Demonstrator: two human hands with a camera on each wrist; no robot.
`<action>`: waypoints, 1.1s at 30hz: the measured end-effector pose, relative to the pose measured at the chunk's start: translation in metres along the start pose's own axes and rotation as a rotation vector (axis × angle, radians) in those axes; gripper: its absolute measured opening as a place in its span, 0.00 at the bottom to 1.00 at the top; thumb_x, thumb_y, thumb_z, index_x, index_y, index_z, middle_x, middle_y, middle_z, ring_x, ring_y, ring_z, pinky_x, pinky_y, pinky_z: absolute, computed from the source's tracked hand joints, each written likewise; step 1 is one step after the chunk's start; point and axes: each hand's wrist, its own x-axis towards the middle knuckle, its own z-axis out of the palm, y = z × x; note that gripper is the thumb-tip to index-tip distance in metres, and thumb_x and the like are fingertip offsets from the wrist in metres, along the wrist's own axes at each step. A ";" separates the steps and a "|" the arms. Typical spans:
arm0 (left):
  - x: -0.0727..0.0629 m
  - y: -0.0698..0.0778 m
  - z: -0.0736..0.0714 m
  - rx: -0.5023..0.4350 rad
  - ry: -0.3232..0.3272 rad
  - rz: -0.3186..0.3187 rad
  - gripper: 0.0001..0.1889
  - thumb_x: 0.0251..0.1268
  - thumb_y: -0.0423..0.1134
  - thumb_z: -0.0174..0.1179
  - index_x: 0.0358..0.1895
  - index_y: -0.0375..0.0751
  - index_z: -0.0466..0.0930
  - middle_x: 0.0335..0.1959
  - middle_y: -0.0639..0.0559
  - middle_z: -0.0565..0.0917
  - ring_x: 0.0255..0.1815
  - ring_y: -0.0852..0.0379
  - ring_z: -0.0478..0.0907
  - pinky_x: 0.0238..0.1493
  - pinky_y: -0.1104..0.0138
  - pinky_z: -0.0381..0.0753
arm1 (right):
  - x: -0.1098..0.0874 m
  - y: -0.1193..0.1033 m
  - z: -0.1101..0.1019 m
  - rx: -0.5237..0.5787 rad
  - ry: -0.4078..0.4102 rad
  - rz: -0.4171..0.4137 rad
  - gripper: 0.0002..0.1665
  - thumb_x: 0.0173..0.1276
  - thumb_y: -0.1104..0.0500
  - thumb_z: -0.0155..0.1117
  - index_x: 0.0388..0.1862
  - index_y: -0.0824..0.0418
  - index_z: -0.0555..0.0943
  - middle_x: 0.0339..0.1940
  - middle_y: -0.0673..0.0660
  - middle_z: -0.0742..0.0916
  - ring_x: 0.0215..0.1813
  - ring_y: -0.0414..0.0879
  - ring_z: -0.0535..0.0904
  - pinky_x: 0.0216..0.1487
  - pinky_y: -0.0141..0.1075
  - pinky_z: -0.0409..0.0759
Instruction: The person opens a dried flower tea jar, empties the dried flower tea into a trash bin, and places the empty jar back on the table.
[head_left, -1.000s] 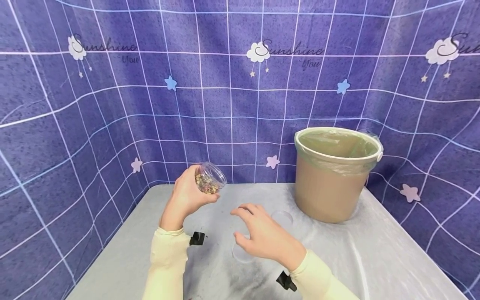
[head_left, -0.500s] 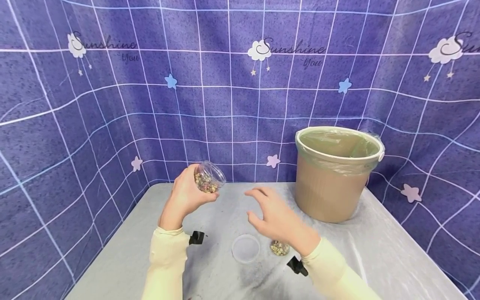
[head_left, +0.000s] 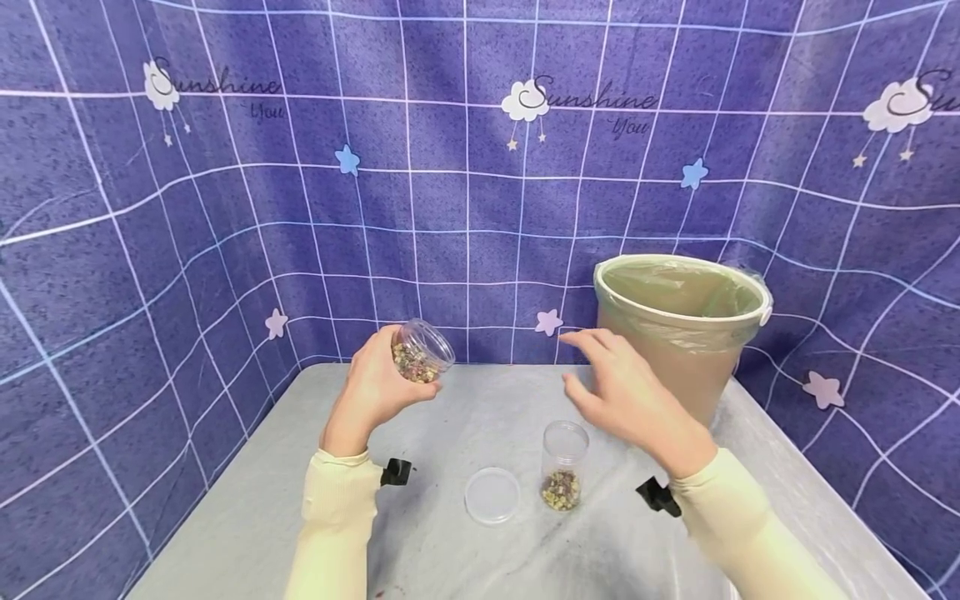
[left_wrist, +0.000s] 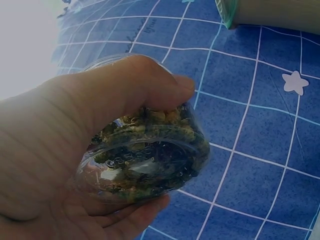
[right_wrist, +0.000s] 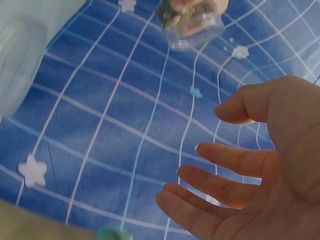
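My left hand (head_left: 378,387) grips a clear plastic jar (head_left: 422,352) partly filled with dried flower bits, tilted with its mouth to the right and above the table. In the left wrist view the thumb and fingers wrap round the jar (left_wrist: 150,165). My right hand (head_left: 618,387) hovers in front of the bucket, fingers loosely bent and apart, with nothing in it. Upright on the table stands a second clear jar (head_left: 562,467), dried yellowish flowers at its bottom and its top uncovered. Left of that lies a round clear lid (head_left: 492,496).
A beige bucket (head_left: 697,358) with a thin green liner stands at the back right, partly behind my right hand. Patterned blue cloth (head_left: 480,167) hangs round the grey-covered table (head_left: 262,508). A few small crumbs (head_left: 390,592) lie at the front edge.
My right hand has moved right and up, away from the standing jar, which is now uncovered to view along with the lid. The left hand holds its tilted jar almost still.
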 end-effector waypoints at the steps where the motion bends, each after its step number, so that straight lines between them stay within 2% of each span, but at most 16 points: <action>1: 0.000 0.000 0.000 0.002 -0.001 -0.002 0.47 0.36 0.46 0.83 0.65 0.36 0.72 0.56 0.40 0.82 0.59 0.40 0.78 0.60 0.47 0.78 | -0.001 0.004 -0.004 -0.004 0.001 0.009 0.31 0.67 0.56 0.66 0.69 0.62 0.76 0.62 0.64 0.82 0.64 0.61 0.77 0.67 0.55 0.73; 5: 0.001 0.001 0.000 -0.002 -0.005 -0.004 0.47 0.36 0.46 0.83 0.65 0.36 0.72 0.57 0.40 0.81 0.60 0.40 0.78 0.61 0.47 0.78 | -0.005 0.020 -0.018 -0.013 0.025 0.029 0.35 0.68 0.57 0.65 0.73 0.62 0.72 0.64 0.65 0.80 0.67 0.62 0.75 0.67 0.58 0.72; 11: 0.001 0.001 0.000 -0.005 -0.009 -0.008 0.48 0.37 0.46 0.83 0.66 0.35 0.71 0.57 0.40 0.81 0.60 0.40 0.78 0.61 0.47 0.78 | -0.005 0.045 -0.041 -0.066 0.097 -0.021 0.36 0.63 0.61 0.70 0.71 0.66 0.73 0.60 0.71 0.81 0.61 0.68 0.77 0.62 0.63 0.73; 16: 0.001 0.001 -0.001 0.000 -0.010 -0.013 0.47 0.37 0.46 0.83 0.66 0.36 0.71 0.57 0.40 0.81 0.60 0.40 0.77 0.61 0.46 0.77 | -0.006 0.066 -0.059 -0.113 0.131 -0.004 0.37 0.62 0.61 0.70 0.70 0.68 0.73 0.59 0.73 0.81 0.61 0.70 0.77 0.61 0.64 0.73; 20: 0.000 0.000 0.000 0.000 -0.017 -0.016 0.47 0.38 0.46 0.83 0.66 0.36 0.71 0.57 0.40 0.81 0.60 0.40 0.77 0.61 0.46 0.77 | -0.012 0.086 -0.067 -0.150 0.131 0.012 0.36 0.61 0.61 0.71 0.68 0.70 0.73 0.58 0.75 0.81 0.60 0.72 0.76 0.60 0.65 0.71; 26: 0.001 0.000 0.001 -0.004 -0.011 -0.005 0.47 0.37 0.47 0.83 0.65 0.36 0.72 0.56 0.41 0.81 0.60 0.40 0.78 0.61 0.46 0.77 | -0.019 0.115 -0.078 -0.212 0.166 -0.022 0.38 0.59 0.62 0.73 0.67 0.72 0.73 0.56 0.75 0.81 0.59 0.72 0.75 0.61 0.64 0.70; 29: 0.001 -0.001 0.001 -0.002 -0.012 -0.003 0.47 0.37 0.47 0.83 0.65 0.36 0.72 0.57 0.41 0.81 0.60 0.40 0.78 0.61 0.46 0.78 | -0.020 0.127 -0.080 -0.237 0.157 -0.014 0.37 0.60 0.62 0.74 0.66 0.72 0.73 0.54 0.75 0.81 0.60 0.72 0.75 0.63 0.62 0.69; 33: 0.001 -0.002 0.002 0.000 -0.016 -0.003 0.48 0.37 0.47 0.83 0.66 0.35 0.71 0.57 0.40 0.81 0.60 0.40 0.78 0.61 0.47 0.78 | -0.021 0.144 -0.081 -0.264 0.102 0.011 0.34 0.62 0.60 0.72 0.64 0.73 0.74 0.54 0.76 0.80 0.60 0.74 0.74 0.65 0.63 0.66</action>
